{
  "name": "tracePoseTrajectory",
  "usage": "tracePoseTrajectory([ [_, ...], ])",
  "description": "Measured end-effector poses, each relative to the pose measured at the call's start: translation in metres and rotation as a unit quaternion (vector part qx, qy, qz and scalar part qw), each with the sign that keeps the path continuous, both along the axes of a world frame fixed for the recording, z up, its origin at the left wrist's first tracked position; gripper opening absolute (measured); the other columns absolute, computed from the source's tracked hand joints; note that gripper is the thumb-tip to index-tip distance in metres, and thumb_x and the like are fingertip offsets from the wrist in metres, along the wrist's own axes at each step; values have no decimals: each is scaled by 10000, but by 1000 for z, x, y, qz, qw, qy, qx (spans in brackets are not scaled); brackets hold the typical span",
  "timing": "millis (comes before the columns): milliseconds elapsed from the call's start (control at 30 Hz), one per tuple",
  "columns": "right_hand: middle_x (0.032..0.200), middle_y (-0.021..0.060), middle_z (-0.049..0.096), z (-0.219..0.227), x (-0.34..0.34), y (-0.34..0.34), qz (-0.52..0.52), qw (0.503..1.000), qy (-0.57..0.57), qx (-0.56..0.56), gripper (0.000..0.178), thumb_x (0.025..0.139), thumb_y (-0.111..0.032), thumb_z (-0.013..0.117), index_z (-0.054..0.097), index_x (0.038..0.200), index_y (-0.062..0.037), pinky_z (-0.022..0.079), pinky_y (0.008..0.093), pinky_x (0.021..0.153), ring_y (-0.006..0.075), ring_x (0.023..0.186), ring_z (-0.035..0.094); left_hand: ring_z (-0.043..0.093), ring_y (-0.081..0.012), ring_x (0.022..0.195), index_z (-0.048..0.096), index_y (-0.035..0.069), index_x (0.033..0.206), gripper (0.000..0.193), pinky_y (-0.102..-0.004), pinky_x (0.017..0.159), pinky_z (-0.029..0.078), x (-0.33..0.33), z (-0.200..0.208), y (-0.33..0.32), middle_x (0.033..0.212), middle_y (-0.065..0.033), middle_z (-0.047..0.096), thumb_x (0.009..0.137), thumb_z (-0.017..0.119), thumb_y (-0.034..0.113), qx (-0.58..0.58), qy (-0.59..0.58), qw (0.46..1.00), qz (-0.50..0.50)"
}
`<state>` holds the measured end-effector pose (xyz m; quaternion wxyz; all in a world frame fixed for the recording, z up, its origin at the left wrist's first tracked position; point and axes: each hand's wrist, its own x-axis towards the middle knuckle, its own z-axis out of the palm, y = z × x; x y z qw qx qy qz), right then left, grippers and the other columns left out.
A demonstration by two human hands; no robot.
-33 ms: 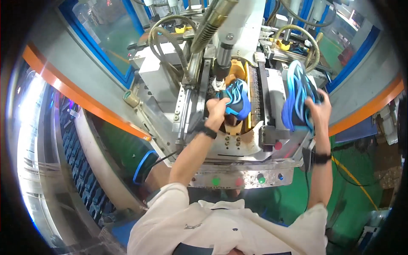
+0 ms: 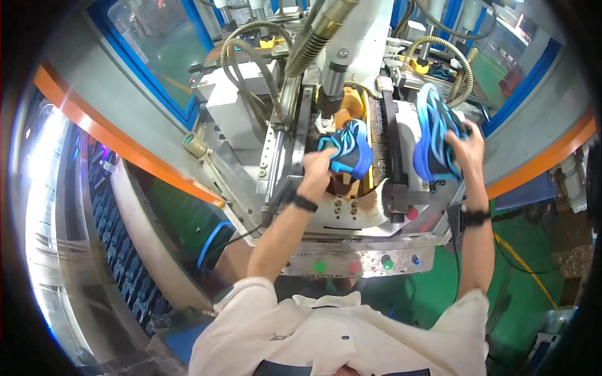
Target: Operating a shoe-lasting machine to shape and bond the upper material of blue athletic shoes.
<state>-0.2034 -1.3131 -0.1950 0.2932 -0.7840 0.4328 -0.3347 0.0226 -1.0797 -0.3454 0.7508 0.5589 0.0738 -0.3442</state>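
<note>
My left hand [image 2: 318, 166] is closed on the near left part of a black and blue sports shoe [image 2: 359, 156]. That shoe is over the middle of the machine, in front of an orange-yellow last-shaped form [image 2: 352, 100] and below a dark press cylinder [image 2: 330, 94]. It hides part of the fixture beneath. Off to the right, my right hand [image 2: 469, 149] grips a second sports shoe [image 2: 427, 141], blue fading to light blue with a black opening. This one is held up on end over the machine's right side, with my fingers partly hidden behind it.
Metal rails [image 2: 394, 135] flank the middle fixture. A ribbed hose [image 2: 241, 47] arches at the back left. Along the front runs a panel [image 2: 370, 262] with green, red and blue buttons. Orange-edged guards [image 2: 138, 153] stand at both sides. Racks of dark blue pieces [image 2: 119, 250] lie far left.
The shoe in my left hand has tilted and shifted slightly right, with the hand a little nearer me. The shoe in my right hand has moved slightly left and away from me.
</note>
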Motion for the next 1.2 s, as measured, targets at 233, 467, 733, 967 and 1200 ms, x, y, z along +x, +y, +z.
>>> tracePoseTrajectory([
  [233, 966, 192, 669, -56, 189, -3, 159, 960, 223, 50, 595, 602, -294, 810, 630, 1048, 56, 560, 360, 674, 259, 873, 675, 378, -32, 521, 657, 36, 1074, 347, -207, 421, 220, -103, 115, 189, 801, 45, 563, 804, 694, 250, 116, -14, 992, -46],
  [467, 886, 236, 677, -182, 253, 65, 97, 964, 221, -114, 431, 710, -166, 720, 453, 1013, -15, 560, 448, 730, 379, 845, 684, 614, -128, 859, 595, -62, 1148, 405, -243, 785, 465, -170, 133, 330, 979, -49, 658, 771, 663, 70, 75, -137, 973, 167],
  [733, 1270, 191, 551, -136, 147, 196, 322, 918, -69, -222, 504, 816, -116, 645, 486, 1275, 18, 460, 433, 947, 381, 1058, 585, 621, -129, 780, 638, -45, 1025, 240, -254, 695, 483, -293, 105, 379, 920, -47, 665, 821, 650, 80, 166, -91, 870, 455],
  [967, 1031, 144, 581, -280, 16, 342, 601, 788, 81, -103, 231, 827, -118, 623, 584, 1044, -49, 485, 437, 800, 349, 990, 569, 651, -147, 794, 644, -47, 1019, 259, -254, 621, 496, -380, 71, 368, 923, -81, 681, 807, 698, 91, 80, 31, 836, 541],
  [1200, 1105, 154, 571, -338, 31, 349, 637, 751, 137, -103, 302, 806, -82, 633, 585, 1105, -93, 468, 442, 881, 327, 1064, 559, 666, -158, 818, 633, -73, 1084, 306, -250, 684, 526, -479, 23, 375, 955, -98, 691, 830, 689, 87, 64, 63, 763, 640],
])
